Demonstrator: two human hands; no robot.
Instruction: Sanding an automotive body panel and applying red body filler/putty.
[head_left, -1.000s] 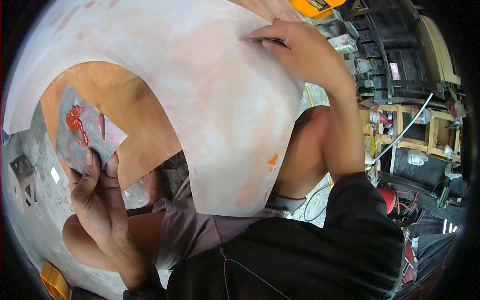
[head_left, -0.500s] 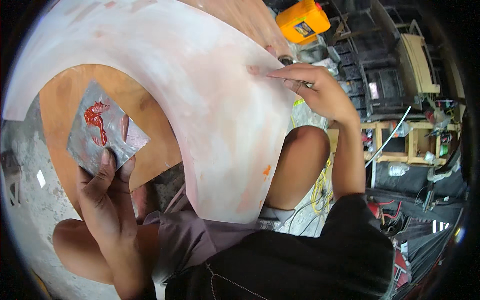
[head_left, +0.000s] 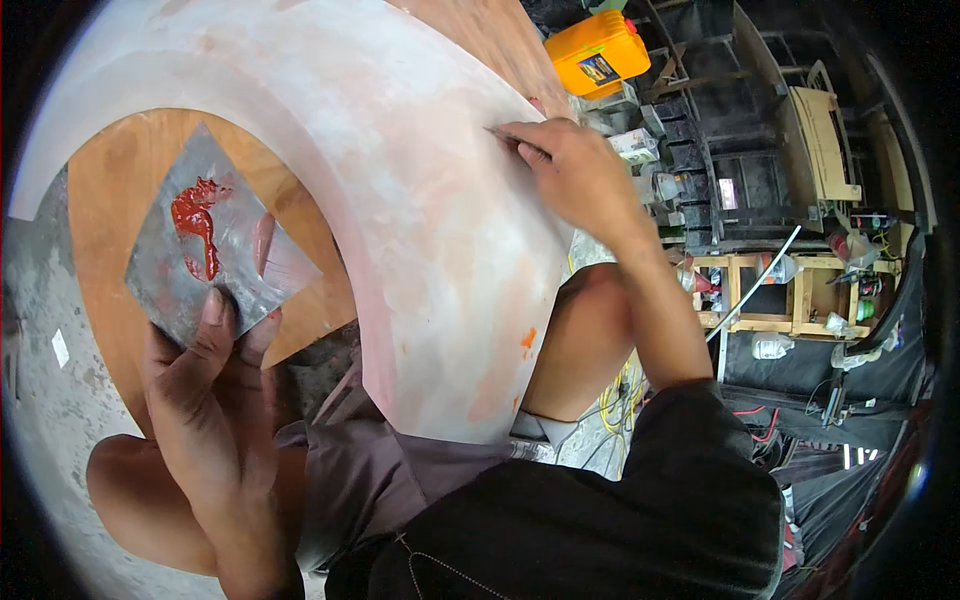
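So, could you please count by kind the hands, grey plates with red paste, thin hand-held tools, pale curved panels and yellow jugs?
Hands: 2 (left hand, right hand)
Grey plate with red paste: 1
Thin tool: 1
Pale curved panel: 1
Yellow jug: 1
Total: 6

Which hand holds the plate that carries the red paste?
The left hand: its grey plate bears the red paste, whereas the right hand pinches a thin dark tool.

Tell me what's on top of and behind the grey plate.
On the grey plate lies red paste; the left hand grips its lower corner, thumb on top. Brown board shows around it behind; whatever the plate directly covers cannot be seen.
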